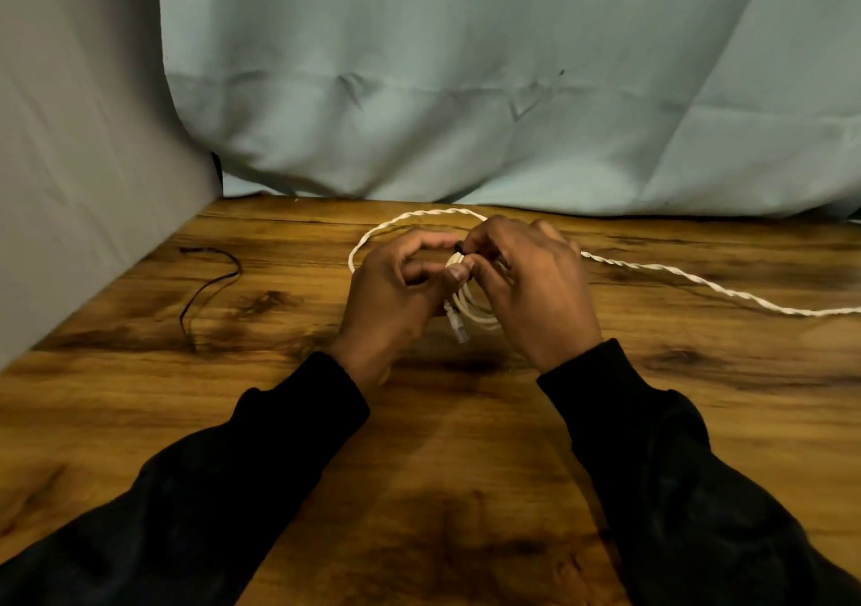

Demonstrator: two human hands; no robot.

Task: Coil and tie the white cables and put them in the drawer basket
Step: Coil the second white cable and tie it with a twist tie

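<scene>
A small coil of white cable (470, 307) hangs between my two hands above the wooden table (466, 465), its plug end pointing down. My left hand (396, 298) pinches the coil near its top with thumb and fingers. My right hand (536, 288) grips the coil from the right and pinches a small dark tie at the top of the coil. A second, twisted white cable (699, 281) lies on the table behind my hands, looping left and running off the right edge. No drawer basket is in view.
A thin black wire (209, 288) lies on the table at the left. A grey cloth (93, 162) hangs along the left side and a pale green cloth (466, 92) drapes behind the table's far edge.
</scene>
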